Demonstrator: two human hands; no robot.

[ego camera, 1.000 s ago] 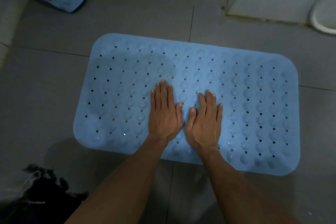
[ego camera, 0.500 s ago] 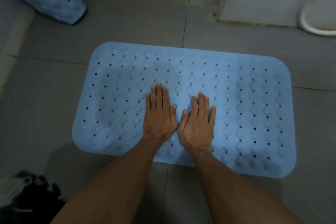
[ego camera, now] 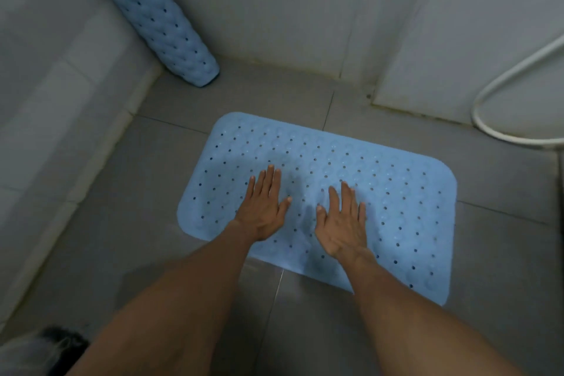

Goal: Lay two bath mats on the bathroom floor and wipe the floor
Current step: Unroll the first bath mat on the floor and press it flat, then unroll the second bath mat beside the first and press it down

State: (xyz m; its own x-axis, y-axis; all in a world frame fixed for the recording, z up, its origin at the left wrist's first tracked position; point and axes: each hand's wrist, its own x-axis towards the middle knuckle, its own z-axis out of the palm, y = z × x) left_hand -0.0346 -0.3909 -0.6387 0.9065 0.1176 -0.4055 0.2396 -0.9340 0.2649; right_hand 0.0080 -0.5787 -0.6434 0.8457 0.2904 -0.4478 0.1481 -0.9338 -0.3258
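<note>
On the grey tiled floor (ego camera: 381,113), near the middle of the room, a light blue perforated bath mat (ego camera: 381,192) lies flat, its long side running left to right. The left hand (ego camera: 264,207) and the right hand (ego camera: 343,220) rest palm-down on its near half, fingers straight and spread, a short gap between them. This looks like the pressing-down of the first mat so it grips the tiles. A second mat, rolled (ego camera: 164,18), leans in the far left corner against the wall; the next move likely calls for fetching and unrolling it beside the first. A white hose (ego camera: 503,82) curves at far right.
</note>
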